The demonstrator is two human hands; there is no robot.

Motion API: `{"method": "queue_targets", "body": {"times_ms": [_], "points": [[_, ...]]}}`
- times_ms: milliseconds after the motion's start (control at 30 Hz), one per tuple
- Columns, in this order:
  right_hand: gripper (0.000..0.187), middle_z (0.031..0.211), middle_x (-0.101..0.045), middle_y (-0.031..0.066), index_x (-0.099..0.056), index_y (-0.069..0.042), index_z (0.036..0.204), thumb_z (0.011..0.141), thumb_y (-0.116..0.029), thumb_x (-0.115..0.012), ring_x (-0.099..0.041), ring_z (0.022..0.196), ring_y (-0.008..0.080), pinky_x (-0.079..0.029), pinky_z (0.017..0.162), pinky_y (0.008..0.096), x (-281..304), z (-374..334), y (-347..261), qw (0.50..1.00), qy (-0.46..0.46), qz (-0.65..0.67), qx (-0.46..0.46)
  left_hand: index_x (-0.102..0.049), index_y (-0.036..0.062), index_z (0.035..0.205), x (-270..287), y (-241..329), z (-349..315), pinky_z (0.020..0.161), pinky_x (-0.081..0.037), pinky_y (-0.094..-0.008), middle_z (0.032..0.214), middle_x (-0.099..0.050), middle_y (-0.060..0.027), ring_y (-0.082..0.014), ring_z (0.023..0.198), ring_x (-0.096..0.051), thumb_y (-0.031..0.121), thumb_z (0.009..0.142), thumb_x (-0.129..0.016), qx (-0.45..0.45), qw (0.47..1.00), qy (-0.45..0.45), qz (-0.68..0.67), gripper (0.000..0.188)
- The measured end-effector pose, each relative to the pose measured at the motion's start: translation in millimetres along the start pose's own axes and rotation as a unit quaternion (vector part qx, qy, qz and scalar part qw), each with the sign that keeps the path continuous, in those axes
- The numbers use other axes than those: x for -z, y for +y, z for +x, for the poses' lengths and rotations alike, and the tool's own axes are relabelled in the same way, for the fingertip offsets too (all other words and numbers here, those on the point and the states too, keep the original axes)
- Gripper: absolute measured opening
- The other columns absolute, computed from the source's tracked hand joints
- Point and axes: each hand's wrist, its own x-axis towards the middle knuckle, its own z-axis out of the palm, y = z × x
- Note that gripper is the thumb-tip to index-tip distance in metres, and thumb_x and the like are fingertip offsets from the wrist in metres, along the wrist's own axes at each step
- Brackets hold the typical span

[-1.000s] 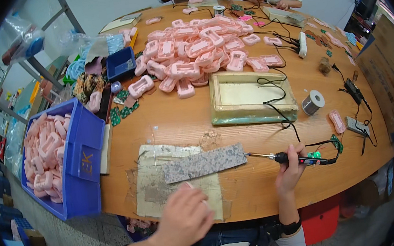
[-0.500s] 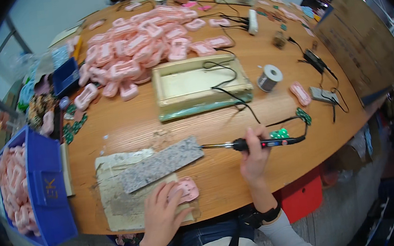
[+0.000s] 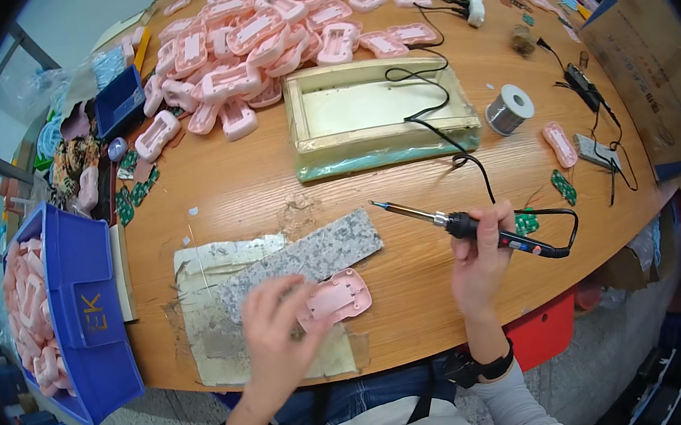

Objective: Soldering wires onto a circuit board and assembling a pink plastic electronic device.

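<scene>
In my right hand (image 3: 483, 259) is a soldering iron (image 3: 464, 224) with a black handle, held up at a slant. Its bare tip points up and left, above the far right end of a speckled grey stone slab (image 3: 304, 259). Just in front of the slab lies a pink plastic shell (image 3: 338, 298), its hollow inner side with small posts facing up. My left hand (image 3: 274, 333) hovers at the shell's left edge, fingers apart and slightly blurred; I see nothing held in it. Whether the thumb touches the shell I cannot tell.
A stained sheet (image 3: 201, 312) lies under the slab. Beyond stand a cream tray (image 3: 388, 152) with a cord across it, a solder wire spool (image 3: 509, 110) and a heap of pink shells (image 3: 253, 33). A blue bin (image 3: 84, 284) of shells is at left, a carton (image 3: 644, 77) at right.
The soldering iron has swung from level to tip-up, its tip now away from the slab. My left hand has lifted off the shell, uncovering more of it. The whole view has shifted.
</scene>
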Motion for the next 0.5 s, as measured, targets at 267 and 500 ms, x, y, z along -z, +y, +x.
{"method": "queue_targets", "body": {"times_ms": [267,500], "points": [[0.019,0.056,-0.047,0.0035,-0.039,-0.008,0.073,0.085,-0.017,-0.052,-0.037,0.037,0.0051,-0.027,0.034,0.0166,-4,1,-2,0.999,0.011,0.004,-0.046,-0.060,0.0066,0.085,-15,-13,55,0.071,-0.036,-0.0341,0.068,-0.055,-0.0027,-0.0212,0.076,-0.050,0.015,0.066,-0.070,0.046,0.997,-0.022,0.052,0.023],[0.019,0.057,-0.043,0.0013,-0.036,-0.009,0.070,0.084,-0.011,-0.050,-0.031,0.035,0.0036,-0.024,0.032,0.0157,-5,3,-1,0.999,0.015,-0.022,-0.045,-0.061,0.0011,0.076,8,-28,38,0.068,-0.041,-0.0301,0.069,-0.059,-0.0076,-0.0219,0.071,-0.053,0.005,0.068,-0.066,0.109,0.992,0.057,-0.011,0.010]]}}
